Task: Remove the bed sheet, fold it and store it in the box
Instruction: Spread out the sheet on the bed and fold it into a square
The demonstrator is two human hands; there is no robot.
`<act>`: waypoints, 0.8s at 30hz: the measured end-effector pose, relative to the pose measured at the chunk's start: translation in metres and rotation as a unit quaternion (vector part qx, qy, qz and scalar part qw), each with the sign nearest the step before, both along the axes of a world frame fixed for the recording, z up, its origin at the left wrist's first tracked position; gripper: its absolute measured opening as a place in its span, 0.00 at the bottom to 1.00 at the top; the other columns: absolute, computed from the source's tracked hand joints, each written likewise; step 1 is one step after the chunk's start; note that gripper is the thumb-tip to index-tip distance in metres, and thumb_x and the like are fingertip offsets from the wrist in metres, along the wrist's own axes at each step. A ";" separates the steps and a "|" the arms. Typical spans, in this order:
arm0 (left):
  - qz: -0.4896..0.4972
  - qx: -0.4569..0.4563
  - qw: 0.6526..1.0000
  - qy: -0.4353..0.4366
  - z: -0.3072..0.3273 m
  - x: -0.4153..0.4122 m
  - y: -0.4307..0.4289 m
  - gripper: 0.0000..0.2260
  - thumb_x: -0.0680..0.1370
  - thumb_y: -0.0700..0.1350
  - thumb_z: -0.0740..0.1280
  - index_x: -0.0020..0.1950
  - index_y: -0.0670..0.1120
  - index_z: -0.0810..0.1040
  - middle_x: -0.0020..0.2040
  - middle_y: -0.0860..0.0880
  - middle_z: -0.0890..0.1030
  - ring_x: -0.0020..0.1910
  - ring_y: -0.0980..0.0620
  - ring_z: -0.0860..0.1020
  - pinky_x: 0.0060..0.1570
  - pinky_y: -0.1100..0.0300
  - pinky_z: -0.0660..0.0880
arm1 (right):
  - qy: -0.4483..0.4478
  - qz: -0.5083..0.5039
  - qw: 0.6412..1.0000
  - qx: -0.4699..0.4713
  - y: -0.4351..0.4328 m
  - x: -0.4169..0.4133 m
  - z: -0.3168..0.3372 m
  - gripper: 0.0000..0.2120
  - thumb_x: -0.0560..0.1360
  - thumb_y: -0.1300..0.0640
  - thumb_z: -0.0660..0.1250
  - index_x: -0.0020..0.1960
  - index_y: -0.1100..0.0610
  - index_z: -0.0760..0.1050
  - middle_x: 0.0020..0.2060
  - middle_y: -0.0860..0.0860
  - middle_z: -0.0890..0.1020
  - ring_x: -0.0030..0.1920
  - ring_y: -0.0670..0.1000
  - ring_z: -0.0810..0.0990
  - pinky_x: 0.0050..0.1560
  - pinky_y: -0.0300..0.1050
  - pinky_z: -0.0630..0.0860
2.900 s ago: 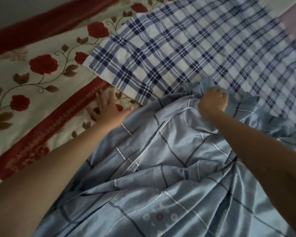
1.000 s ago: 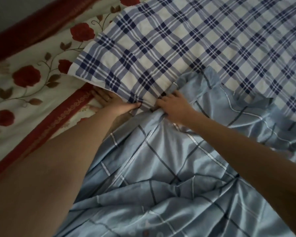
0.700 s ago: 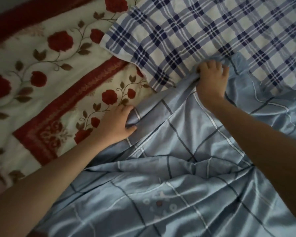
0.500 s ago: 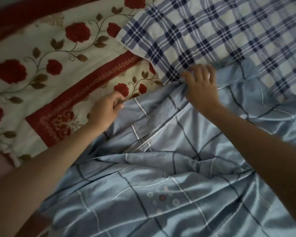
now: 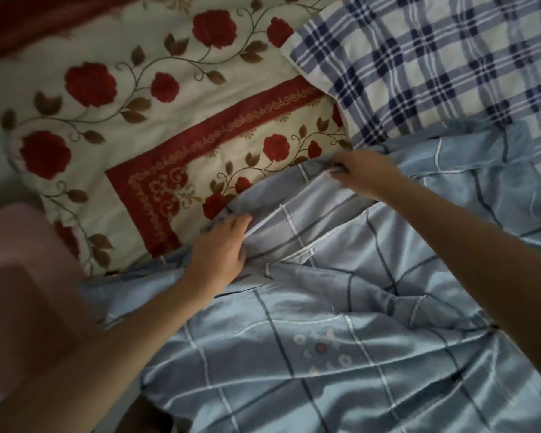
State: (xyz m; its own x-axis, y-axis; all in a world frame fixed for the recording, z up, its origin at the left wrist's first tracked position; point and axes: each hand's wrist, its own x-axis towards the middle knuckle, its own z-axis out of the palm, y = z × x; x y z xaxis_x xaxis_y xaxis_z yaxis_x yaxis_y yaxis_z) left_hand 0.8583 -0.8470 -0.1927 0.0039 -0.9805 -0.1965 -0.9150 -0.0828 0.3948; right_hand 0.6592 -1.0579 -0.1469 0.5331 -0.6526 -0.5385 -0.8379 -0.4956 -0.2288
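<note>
I had 2 hands at work on 1 bed sheet (image 5: pixel 325 354), a light blue one crossed with thin dark and white lines. It lay rumpled over the near and right part of the scene, with its far edge running on a slant from near left to far right.

My left hand (image 5: pixel 219 248) sat at the nearer, left end of that edge. Its fingers were curled in and its fingertips pinched a fold of the cloth. My right hand (image 5: pixel 362 175) was farther off and to the right on the same edge, with its thumb and fingers closed on a small bunch of the hem. Between the 2 hands the edge was drawn up into 1 raised ridge.

On the near part of the sheet I could see 1 small print (image 5: pixel 322 348) of little rings and dots.

Beyond the sheet lay 2 other cloths. 1 floral cover (image 5: pixel 138 120), cream with red roses and a red patterned band, filled the far left. 1 plaid cloth (image 5: pixel 419 73), blue and white, lay at the far right, over the floral cover, with the sheet's edge over its near side.

At the near left there was 1 blurred pink shape (image 5: pixel 19 276); I could not tell what it was.
</note>
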 end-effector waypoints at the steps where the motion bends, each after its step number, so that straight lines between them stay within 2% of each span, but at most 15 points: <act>1: 0.057 0.010 0.998 0.023 0.001 0.005 0.000 0.21 0.68 0.38 0.72 0.60 0.43 0.74 0.48 0.43 0.80 0.43 0.44 0.80 0.35 0.54 0.77 | 0.017 -0.015 1.000 0.005 -0.006 0.001 -0.001 0.15 0.81 0.51 0.57 0.61 0.56 0.75 0.44 0.53 0.78 0.43 0.52 0.74 0.44 0.45 0.70; 3: 0.158 0.021 0.985 0.060 0.003 0.016 0.001 0.16 0.72 0.38 0.69 0.59 0.43 0.74 0.47 0.45 0.80 0.43 0.45 0.79 0.36 0.56 0.75 | 0.033 -0.074 0.997 0.014 -0.018 0.003 -0.008 0.15 0.81 0.48 0.57 0.56 0.58 0.76 0.43 0.54 0.79 0.44 0.53 0.78 0.46 0.47 0.73; 5: 0.221 0.007 0.971 0.096 0.002 0.027 0.000 0.10 0.75 0.38 0.67 0.56 0.43 0.76 0.47 0.45 0.79 0.44 0.47 0.78 0.38 0.58 0.71 | 0.051 -0.129 0.990 -0.012 -0.024 0.004 -0.016 0.16 0.80 0.47 0.57 0.53 0.59 0.76 0.42 0.54 0.79 0.45 0.55 0.79 0.47 0.48 0.74; 7: 0.245 0.001 0.962 0.117 0.000 0.036 0.000 0.06 0.76 0.39 0.67 0.52 0.43 0.77 0.48 0.46 0.79 0.46 0.46 0.77 0.40 0.57 0.72 | 0.069 -0.162 0.983 -0.051 -0.026 0.006 -0.022 0.17 0.80 0.47 0.57 0.52 0.59 0.76 0.42 0.55 0.79 0.47 0.57 0.79 0.50 0.50 0.73; 9: 0.242 0.017 0.965 0.100 -0.001 0.040 0.004 0.07 0.73 0.41 0.70 0.50 0.43 0.76 0.51 0.45 0.76 0.49 0.45 0.75 0.41 0.53 0.74 | 0.101 -0.180 0.974 -0.091 -0.020 0.012 -0.026 0.16 0.80 0.49 0.57 0.55 0.60 0.76 0.49 0.58 0.79 0.53 0.59 0.77 0.57 0.54 0.70; 11: 0.216 0.047 0.974 0.042 0.000 0.039 0.013 0.14 0.70 0.42 0.73 0.52 0.42 0.73 0.52 0.42 0.73 0.52 0.42 0.72 0.42 0.50 0.73 | 0.133 -0.130 0.969 -0.161 -0.006 0.020 -0.029 0.15 0.78 0.54 0.59 0.61 0.60 0.71 0.58 0.61 0.75 0.61 0.61 0.72 0.64 0.59 0.64; 12: 0.206 0.062 0.976 0.019 0.002 0.038 0.019 0.16 0.69 0.43 0.74 0.53 0.42 0.72 0.53 0.41 0.73 0.52 0.41 0.73 0.42 0.50 0.73 | 0.109 -0.083 0.971 -0.194 0.002 0.023 -0.032 0.16 0.76 0.57 0.61 0.63 0.60 0.69 0.61 0.61 0.73 0.63 0.62 0.70 0.66 0.61 0.60; 14: 0.205 0.109 0.973 0.003 0.006 0.040 0.030 0.21 0.70 0.48 0.74 0.57 0.42 0.70 0.52 0.43 0.74 0.49 0.42 0.75 0.40 0.51 0.73 | 0.002 0.015 0.979 -0.201 0.021 0.031 -0.031 0.21 0.71 0.60 0.64 0.63 0.60 0.69 0.60 0.60 0.73 0.63 0.61 0.70 0.68 0.62 0.57; 15: 0.208 0.137 0.968 0.002 0.007 0.044 0.034 0.22 0.71 0.51 0.73 0.58 0.43 0.70 0.49 0.44 0.75 0.47 0.43 0.76 0.39 0.52 0.72 | -0.047 0.058 0.980 -0.184 0.030 0.037 -0.032 0.21 0.70 0.58 0.64 0.63 0.59 0.70 0.60 0.58 0.74 0.63 0.60 0.71 0.69 0.61 0.56; 17: 0.208 0.190 0.959 0.011 0.008 0.057 0.040 0.19 0.71 0.56 0.71 0.53 0.46 0.70 0.41 0.49 0.75 0.40 0.46 0.76 0.34 0.56 0.69 | -0.072 0.114 0.982 -0.134 0.047 0.052 -0.034 0.24 0.71 0.47 0.61 0.63 0.57 0.70 0.58 0.57 0.75 0.61 0.59 0.72 0.67 0.58 0.58; 19: 0.183 0.221 0.958 0.009 0.010 0.071 0.045 0.18 0.71 0.61 0.68 0.42 0.47 0.70 0.34 0.52 0.73 0.35 0.50 0.74 0.30 0.58 0.65 | -0.056 0.153 0.982 -0.098 0.060 0.069 -0.040 0.27 0.73 0.40 0.57 0.65 0.57 0.70 0.59 0.57 0.75 0.61 0.59 0.72 0.66 0.56 0.60; 22: 0.133 0.218 0.966 0.036 0.012 0.088 0.055 0.18 0.75 0.60 0.63 0.34 0.47 0.71 0.30 0.50 0.74 0.32 0.50 0.74 0.30 0.58 0.64 | -0.038 0.171 0.980 -0.095 0.068 0.083 -0.049 0.21 0.78 0.46 0.60 0.66 0.57 0.70 0.61 0.57 0.75 0.63 0.59 0.70 0.67 0.54 0.58; 24: 0.127 0.229 0.963 0.063 0.012 0.100 0.062 0.15 0.79 0.54 0.59 0.38 0.47 0.71 0.33 0.49 0.74 0.34 0.48 0.74 0.32 0.56 0.65 | -0.048 0.138 0.983 -0.112 0.068 0.085 -0.052 0.16 0.79 0.51 0.59 0.64 0.56 0.72 0.60 0.55 0.77 0.63 0.58 0.70 0.65 0.52 0.56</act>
